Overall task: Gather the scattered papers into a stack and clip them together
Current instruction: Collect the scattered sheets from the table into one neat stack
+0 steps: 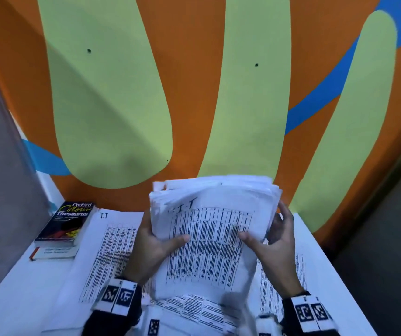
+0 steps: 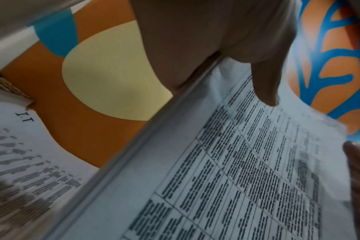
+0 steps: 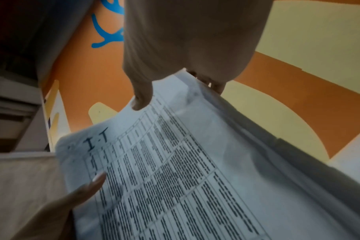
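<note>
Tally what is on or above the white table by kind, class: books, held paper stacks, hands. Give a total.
Books: 2, the Oxford Thesaurus atop another book
Held paper stacks: 1
Hands: 2, left hand and right hand
Total: 5

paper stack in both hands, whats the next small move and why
Probably tap the paper stack on the table to square it. The left hand and right hand hold it upright by its sides, its top edges are fanned unevenly, and loose sheets are still on the table.
</note>
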`<state>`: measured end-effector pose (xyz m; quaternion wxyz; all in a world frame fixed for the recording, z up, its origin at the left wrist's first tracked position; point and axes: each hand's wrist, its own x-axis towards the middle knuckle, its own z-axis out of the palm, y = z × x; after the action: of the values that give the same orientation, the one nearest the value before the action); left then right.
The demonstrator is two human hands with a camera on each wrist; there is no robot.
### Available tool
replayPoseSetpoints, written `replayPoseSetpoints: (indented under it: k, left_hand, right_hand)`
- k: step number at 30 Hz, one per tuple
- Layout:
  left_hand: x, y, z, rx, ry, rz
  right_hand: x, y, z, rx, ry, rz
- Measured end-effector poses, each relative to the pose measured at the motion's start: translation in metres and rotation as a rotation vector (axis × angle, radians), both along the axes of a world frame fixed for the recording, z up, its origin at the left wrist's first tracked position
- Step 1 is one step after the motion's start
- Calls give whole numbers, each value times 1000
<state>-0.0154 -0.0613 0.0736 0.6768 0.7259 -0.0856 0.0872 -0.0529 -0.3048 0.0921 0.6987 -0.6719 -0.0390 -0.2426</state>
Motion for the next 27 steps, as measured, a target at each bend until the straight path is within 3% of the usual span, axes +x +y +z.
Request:
replayPoseSetpoints:
  k: [6, 11, 16, 20, 22, 27]
  left_hand:
    - [-2, -3, -2, 69, 46, -55]
    - [0, -12, 0, 38, 16, 79]
    - [11, -9, 5, -11, 53, 97]
    - [8, -10, -13, 77, 138, -13]
    - [6, -15, -18, 114, 171, 21]
    - [11, -14, -16, 4, 73, 118]
  right_hand:
    - [6, -6, -14, -98, 22, -5]
    - [8, 9, -12, -307, 54, -48]
    - [12, 13, 3, -265, -42, -61]
    - [13, 10, -23, -283, 104, 2]
    - [15, 10, -36, -316, 150, -2]
    - [14, 14, -23, -308, 113, -45]
